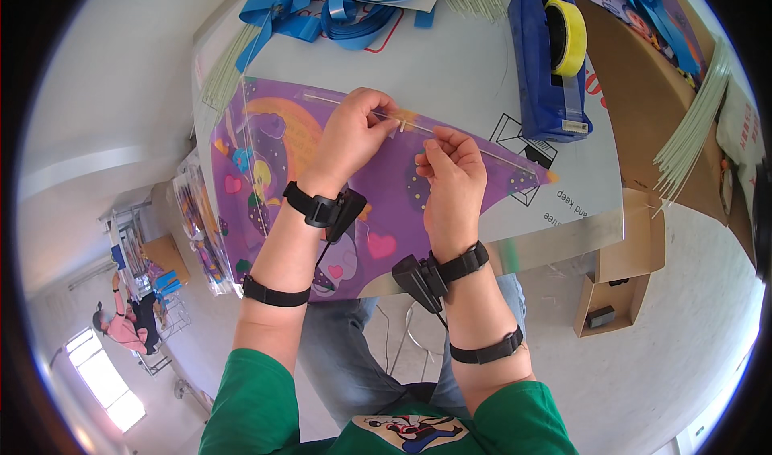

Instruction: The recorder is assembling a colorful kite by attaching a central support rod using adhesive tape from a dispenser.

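A purple kite sail [301, 117] with cartoon prints lies across the table in front of me, one pointed corner to the right. Along its far edge runs a thin pale rod [498, 157], with a small whitish piece [403, 125] at the middle. My left hand [362, 125] is closed in a pinch at the rod, beside that piece. Just right of it, my right hand [453, 166] has its thumb and fingers curled together over the sail, close to the rod. Whatever is between those fingertips is too small to tell.
A blue tape dispenser [531, 69] with a yellow-cored roll stands at the far right. Blue ribbon [354, 25] lies heaped at the back. Pale rods [696, 121] rest on a cardboard box [627, 69]. A small open carton [615, 302] sits below, right. Another person [133, 322] works far left.
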`<action>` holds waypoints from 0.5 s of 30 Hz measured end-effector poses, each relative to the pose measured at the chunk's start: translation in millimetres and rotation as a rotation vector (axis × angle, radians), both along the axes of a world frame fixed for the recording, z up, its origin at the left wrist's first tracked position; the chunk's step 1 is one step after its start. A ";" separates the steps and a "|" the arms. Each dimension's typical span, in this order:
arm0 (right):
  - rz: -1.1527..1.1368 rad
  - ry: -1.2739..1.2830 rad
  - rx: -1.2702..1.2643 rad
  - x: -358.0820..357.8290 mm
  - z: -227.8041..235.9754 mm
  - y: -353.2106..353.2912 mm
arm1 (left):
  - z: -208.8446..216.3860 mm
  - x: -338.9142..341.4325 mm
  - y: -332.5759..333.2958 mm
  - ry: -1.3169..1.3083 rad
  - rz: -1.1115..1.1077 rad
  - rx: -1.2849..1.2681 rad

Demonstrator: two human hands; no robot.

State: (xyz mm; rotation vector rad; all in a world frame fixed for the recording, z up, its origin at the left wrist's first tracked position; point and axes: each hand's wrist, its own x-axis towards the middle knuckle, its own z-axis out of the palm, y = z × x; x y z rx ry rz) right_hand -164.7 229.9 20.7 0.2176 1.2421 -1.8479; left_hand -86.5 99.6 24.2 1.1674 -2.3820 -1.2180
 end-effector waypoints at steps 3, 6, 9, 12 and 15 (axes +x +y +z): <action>-0.008 -0.005 -0.001 0.0 0.2 -0.2 | 0.6 -0.4 0.3 -0.006 -0.015 -0.028; 0.004 -0.004 0.003 -0.1 0.3 0.5 | 1.9 -0.9 1.4 -0.014 -0.019 -0.039; 0.006 -0.006 0.006 -0.3 0.7 0.2 | 2.2 -1.0 1.4 -0.023 -0.022 -0.046; 0.006 -0.003 0.007 -0.2 0.6 0.4 | 0.1 0.0 1.0 -0.026 -0.040 -0.078; 0.011 0.003 0.006 -0.1 -0.5 0.5 | 0.5 -0.4 1.8 -0.026 -0.051 -0.104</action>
